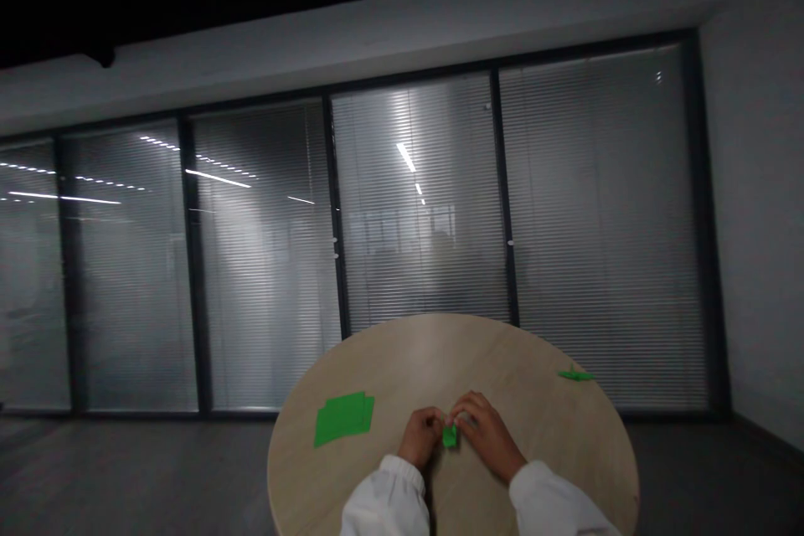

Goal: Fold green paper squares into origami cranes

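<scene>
Both hands meet over the round desk [389, 352], close to its near edge. The left hand [422, 434] and the right hand [487, 431] each pinch a small folded green paper [450, 435] between them, fingertips closed on it, the piece held just above or on the wood. A stack of green sheets [344, 417] lies flat toward the left edge. Another folded green piece [576, 374] sits by the far right edge, well apart.
</scene>
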`<state>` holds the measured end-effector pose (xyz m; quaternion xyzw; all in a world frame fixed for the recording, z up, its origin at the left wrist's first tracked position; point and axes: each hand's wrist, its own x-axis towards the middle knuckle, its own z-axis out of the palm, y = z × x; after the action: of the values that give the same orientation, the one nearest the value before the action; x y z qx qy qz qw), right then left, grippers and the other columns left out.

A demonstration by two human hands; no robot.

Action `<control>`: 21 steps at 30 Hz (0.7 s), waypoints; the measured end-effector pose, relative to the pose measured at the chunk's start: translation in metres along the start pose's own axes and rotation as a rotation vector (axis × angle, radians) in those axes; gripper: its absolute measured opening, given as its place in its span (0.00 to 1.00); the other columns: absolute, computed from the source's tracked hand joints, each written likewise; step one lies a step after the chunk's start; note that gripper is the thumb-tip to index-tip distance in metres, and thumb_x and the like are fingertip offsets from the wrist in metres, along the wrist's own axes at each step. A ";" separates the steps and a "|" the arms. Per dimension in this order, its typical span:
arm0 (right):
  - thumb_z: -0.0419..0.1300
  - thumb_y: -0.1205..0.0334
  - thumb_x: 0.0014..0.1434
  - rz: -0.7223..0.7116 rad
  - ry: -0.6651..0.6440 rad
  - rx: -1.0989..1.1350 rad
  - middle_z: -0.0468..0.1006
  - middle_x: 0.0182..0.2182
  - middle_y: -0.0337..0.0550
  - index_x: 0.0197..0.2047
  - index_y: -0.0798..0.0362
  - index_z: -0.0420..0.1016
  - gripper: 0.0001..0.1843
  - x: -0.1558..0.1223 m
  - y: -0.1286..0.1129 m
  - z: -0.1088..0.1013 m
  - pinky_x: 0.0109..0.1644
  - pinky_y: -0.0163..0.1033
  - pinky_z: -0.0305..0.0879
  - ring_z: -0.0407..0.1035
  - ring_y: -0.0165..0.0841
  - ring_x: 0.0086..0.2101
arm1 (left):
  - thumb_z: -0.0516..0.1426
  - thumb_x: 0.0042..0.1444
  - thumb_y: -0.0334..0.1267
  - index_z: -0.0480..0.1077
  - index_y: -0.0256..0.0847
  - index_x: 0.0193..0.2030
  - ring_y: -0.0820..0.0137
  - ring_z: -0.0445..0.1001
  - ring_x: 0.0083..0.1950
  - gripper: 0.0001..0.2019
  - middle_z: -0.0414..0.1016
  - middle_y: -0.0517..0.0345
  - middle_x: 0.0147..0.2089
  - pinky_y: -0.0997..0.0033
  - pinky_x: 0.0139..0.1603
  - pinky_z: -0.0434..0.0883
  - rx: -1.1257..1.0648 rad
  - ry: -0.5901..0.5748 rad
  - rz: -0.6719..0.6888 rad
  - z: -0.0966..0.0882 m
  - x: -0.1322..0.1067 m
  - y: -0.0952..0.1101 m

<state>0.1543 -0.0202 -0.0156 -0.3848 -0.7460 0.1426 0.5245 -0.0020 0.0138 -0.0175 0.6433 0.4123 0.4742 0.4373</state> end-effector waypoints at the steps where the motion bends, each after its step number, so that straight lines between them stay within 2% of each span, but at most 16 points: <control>1: 0.56 0.63 0.56 -0.012 -0.016 -0.008 0.73 0.33 0.41 0.31 0.47 0.76 0.08 0.000 0.000 -0.001 0.47 0.41 0.61 0.65 0.37 0.40 | 0.61 0.35 0.38 0.67 0.37 0.15 0.76 0.59 0.20 0.09 0.60 0.66 0.14 0.76 0.24 0.56 0.010 0.003 -0.002 0.000 0.000 -0.001; 9: 0.56 0.65 0.55 -0.014 -0.012 -0.050 0.75 0.32 0.41 0.31 0.48 0.76 0.07 -0.001 0.004 0.000 0.46 0.41 0.60 0.66 0.37 0.39 | 0.60 0.37 0.37 0.67 0.38 0.14 0.75 0.59 0.22 0.08 0.61 0.66 0.14 0.76 0.24 0.56 0.071 0.009 0.007 0.000 0.000 -0.001; 14: 0.56 0.64 0.54 0.005 0.036 -0.046 0.74 0.31 0.41 0.29 0.49 0.74 0.06 -0.001 0.005 0.002 0.44 0.40 0.61 0.66 0.37 0.38 | 0.61 0.36 0.43 0.65 0.38 0.14 0.77 0.55 0.20 0.13 0.59 0.66 0.14 0.75 0.22 0.53 0.034 -0.019 -0.032 0.001 0.000 -0.001; 21: 0.56 0.64 0.55 -0.001 0.029 -0.048 0.73 0.30 0.40 0.28 0.49 0.73 0.06 0.001 0.007 0.003 0.44 0.38 0.61 0.67 0.36 0.37 | 0.63 0.34 0.51 0.66 0.38 0.16 0.79 0.53 0.17 0.18 0.58 0.67 0.13 0.75 0.20 0.50 -0.020 -0.065 -0.074 0.001 -0.001 -0.002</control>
<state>0.1546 -0.0144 -0.0209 -0.3990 -0.7416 0.1188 0.5260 -0.0011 0.0129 -0.0201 0.6384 0.4165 0.4407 0.4741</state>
